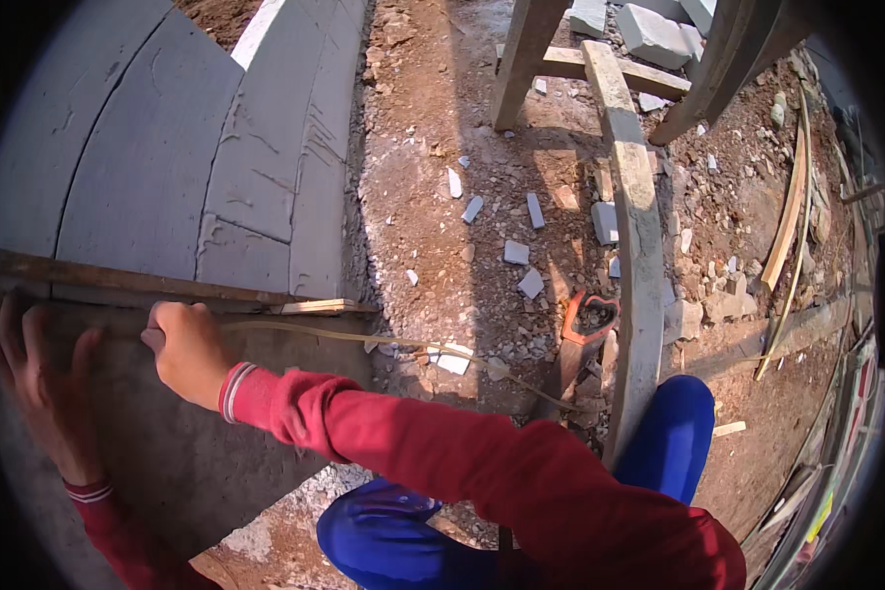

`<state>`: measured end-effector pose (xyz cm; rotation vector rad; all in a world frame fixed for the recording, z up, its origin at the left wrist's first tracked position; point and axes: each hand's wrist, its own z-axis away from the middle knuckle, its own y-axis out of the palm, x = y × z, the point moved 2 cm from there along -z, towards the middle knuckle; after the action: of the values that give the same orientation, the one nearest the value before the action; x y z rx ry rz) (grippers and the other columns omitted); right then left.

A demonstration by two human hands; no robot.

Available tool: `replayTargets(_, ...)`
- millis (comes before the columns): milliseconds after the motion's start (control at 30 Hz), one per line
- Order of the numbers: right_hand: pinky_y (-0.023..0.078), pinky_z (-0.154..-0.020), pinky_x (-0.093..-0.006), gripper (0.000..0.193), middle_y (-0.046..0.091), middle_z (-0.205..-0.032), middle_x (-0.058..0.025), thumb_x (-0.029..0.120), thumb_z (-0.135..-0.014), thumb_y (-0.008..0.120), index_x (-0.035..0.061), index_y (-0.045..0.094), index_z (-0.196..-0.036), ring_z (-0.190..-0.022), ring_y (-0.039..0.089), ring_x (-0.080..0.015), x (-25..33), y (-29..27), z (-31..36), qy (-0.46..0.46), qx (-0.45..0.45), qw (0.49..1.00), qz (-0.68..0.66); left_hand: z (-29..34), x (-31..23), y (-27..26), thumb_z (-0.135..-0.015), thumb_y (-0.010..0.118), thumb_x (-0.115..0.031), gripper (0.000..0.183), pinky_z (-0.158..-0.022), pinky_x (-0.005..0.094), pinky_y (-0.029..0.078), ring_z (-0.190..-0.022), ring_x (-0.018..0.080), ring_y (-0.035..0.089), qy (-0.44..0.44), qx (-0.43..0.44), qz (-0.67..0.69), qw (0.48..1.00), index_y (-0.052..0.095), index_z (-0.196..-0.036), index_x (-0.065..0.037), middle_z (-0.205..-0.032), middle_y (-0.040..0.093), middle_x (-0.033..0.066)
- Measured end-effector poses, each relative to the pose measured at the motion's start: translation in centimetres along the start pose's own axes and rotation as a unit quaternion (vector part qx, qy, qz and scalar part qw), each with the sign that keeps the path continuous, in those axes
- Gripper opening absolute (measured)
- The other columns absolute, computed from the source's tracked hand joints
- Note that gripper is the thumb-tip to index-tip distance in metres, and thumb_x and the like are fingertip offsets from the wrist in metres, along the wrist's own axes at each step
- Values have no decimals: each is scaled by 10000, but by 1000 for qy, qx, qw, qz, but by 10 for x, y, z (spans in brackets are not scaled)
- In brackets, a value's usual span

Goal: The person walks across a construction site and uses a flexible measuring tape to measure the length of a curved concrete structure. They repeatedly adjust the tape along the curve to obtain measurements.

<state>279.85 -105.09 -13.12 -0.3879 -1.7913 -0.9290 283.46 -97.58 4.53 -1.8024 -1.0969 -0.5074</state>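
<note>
My right hand (pixel 189 354) is closed in a fist around a thin tan strip (pixel 354 336), against the concrete face (pixel 216 433) below a block wall (pixel 138 147). The strip runs out from the fist to the right, bowing down toward the ground. To the left, my left hand (pixel 41 379) is raised against the same face in shadow. Its fingers are bent and apart, close to the strip's left stretch; any contact there is unclear. A narrow wooden batten (pixel 128 275) lies along the ledge just above both hands.
An orange-handled handsaw (pixel 590 320) is on the ground beside a long timber beam (pixel 631 197) by my knee. Wooden posts (pixel 527 59) stand beyond. Broken white block pieces (pixel 516 253) litter the dirt, with larger blocks (pixel 654 37) farther off. Long wooden strips (pixel 792 206) lie at the right.
</note>
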Motion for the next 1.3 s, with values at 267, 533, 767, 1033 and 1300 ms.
replayTargets(267, 540, -644, -339, 188, 696, -644, -119, 140, -897, 635, -18, 718, -838, -611, 697, -223, 14, 2, 6, -9, 74, 997, 31, 0, 2, -24, -586, 913, -343, 543, -1020, 430, 449, -1268, 337, 461, 23, -28, -30, 999, 650, -987, -89, -1269, 569, 83)
replayTargets(533, 524, -616, -342, 212, 691, -638, -113, 152, -908, 624, -22, 720, -835, -583, 670, -205, 12, -6, 6, -9, 78, 997, 23, -2, -5, -24, -578, 911, -376, 560, -1007, 441, 444, -1253, 337, 452, 41, -27, -39, 998, 653, -985, -91, -1249, 567, 83)
replayTargets(767, 521, -616, -348, 220, 682, -632, -121, 149, -907, 623, -32, 712, -818, -587, 672, -217, 16, -7, 4, -14, 72, 997, 25, -4, -6, -23, -591, 912, -366, 547, -1008, 448, 433, -1250, 344, 460, 34, -21, -28, 999, 655, -982, -82, -1244, 574, 98)
replayTargets(1033, 521, -620, -355, 230, 678, -631, -129, 151, -906, 609, -36, 709, -817, -588, 677, -233, 15, -3, 5, -15, 61, 998, 20, -3, -4, -23, -627, 908, -392, 526, -1019, 462, 423, -1259, 349, 470, 34, -24, -23, 999, 665, -969, -75, -1248, 596, 105)
replayTargets(1300, 518, -617, -349, 220, 688, -645, -121, 146, -908, 607, -30, 708, -825, -595, 678, -219, 18, -4, 8, -25, 54, 998, 24, -4, -5, -23, -565, 927, -322, 555, -1005, 439, 438, -1256, 340, 443, 34, -23, -24, 999, 645, -976, -79, -1245, 550, 97)
